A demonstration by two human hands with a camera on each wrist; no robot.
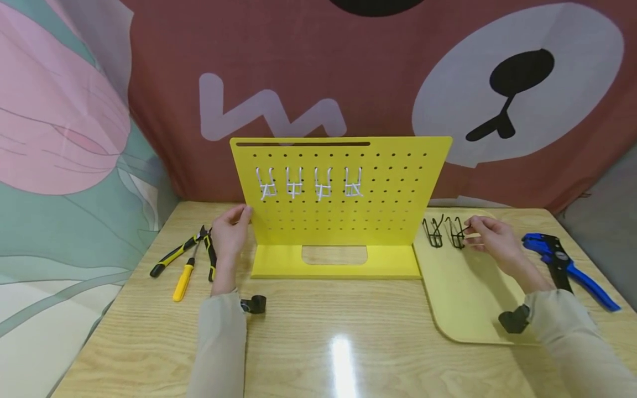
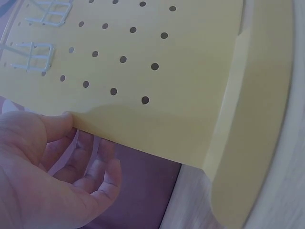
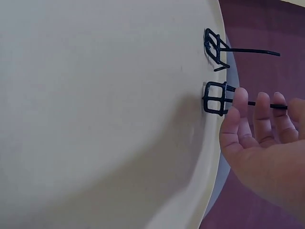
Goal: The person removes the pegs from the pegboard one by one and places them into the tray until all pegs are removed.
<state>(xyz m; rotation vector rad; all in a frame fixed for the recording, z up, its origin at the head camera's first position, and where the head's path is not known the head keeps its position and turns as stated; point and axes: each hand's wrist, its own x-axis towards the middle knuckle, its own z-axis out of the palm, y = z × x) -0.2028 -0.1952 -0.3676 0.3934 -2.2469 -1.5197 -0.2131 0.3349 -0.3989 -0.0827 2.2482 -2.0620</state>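
A yellow pegboard [image 1: 318, 237] stands upright on its base, with several white wire hooks [image 1: 294, 184] hung across its upper left part. My left hand [image 1: 231, 232] holds the board's left edge; in the left wrist view the thumb lies on the front face and the fingers are behind. Over the far end of the pale yellow tray [image 1: 468, 309], my right hand [image 1: 497, 246] pinches a black wire hook [image 3: 217, 99] by its long prong, its square frame end close to the tray. A second black hook [image 3: 218, 49] stands beside it, prongs up.
Left of the board lie cutting pliers [image 1: 174, 257] with black-and-yellow handles and a yellow screwdriver [image 1: 183, 283]. A blue-and-black hand tool [image 1: 589, 282] lies right of the tray. A printed cloth [image 1: 298, 66] hangs behind the wooden table [image 1: 293, 342].
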